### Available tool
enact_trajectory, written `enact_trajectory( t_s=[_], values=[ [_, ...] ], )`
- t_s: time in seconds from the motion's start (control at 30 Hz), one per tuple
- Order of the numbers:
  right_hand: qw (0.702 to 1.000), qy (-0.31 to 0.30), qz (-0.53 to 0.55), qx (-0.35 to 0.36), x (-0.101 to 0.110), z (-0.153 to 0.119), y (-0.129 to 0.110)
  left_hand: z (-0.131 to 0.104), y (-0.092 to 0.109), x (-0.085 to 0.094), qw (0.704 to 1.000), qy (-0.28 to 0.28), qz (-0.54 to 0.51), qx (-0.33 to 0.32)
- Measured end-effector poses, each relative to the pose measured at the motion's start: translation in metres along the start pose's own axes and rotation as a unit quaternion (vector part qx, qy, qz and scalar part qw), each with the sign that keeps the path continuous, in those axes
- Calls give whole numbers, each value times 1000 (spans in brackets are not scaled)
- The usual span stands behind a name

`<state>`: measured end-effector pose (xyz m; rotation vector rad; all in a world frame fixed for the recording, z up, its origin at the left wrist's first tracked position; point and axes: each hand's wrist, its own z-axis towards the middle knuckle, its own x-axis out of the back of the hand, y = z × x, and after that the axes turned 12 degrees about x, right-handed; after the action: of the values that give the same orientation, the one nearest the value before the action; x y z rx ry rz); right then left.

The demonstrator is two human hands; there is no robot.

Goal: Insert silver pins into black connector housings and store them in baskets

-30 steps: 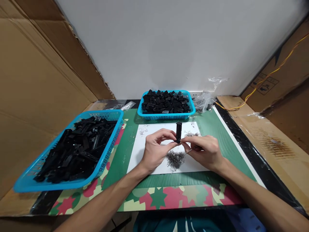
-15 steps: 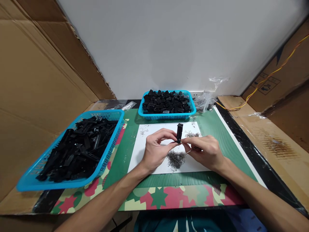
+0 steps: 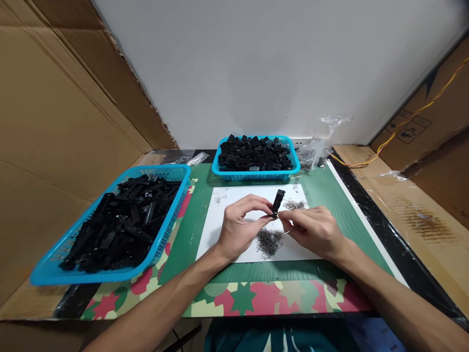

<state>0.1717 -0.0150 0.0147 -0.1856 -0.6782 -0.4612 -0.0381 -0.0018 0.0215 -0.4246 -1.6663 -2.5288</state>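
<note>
A narrow black plastic part stands up, tilted a little to the right, pinched at its lower end by my left hand. My right hand is closed with thumb and forefinger at the part's base; whatever sits between those fingertips is too small to make out. A thin metal rod sticks out from under the curled fingers of that hand, the rest of it hidden in the palm. Just below both hands lies a pile of small metal pieces, like springs or pins, on a white sheet.
A large blue basket of long black parts stands on the left. Behind the sheet is a smaller blue basket of short black pieces. A second metal heap lies beyond my right hand. Clear plastic bags and cardboard walls border the table.
The black part has tipped from nearly upright to leaning right. Both hands stay together at its base. The whole view has shifted slightly.
</note>
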Motion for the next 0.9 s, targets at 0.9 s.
enact_trajectory(
  t_s=[0.9],
  values=[
    [997, -63, 45, -6, 5, -3, 8, -1, -2, 3, 999, -14, 33, -38]
  ],
)
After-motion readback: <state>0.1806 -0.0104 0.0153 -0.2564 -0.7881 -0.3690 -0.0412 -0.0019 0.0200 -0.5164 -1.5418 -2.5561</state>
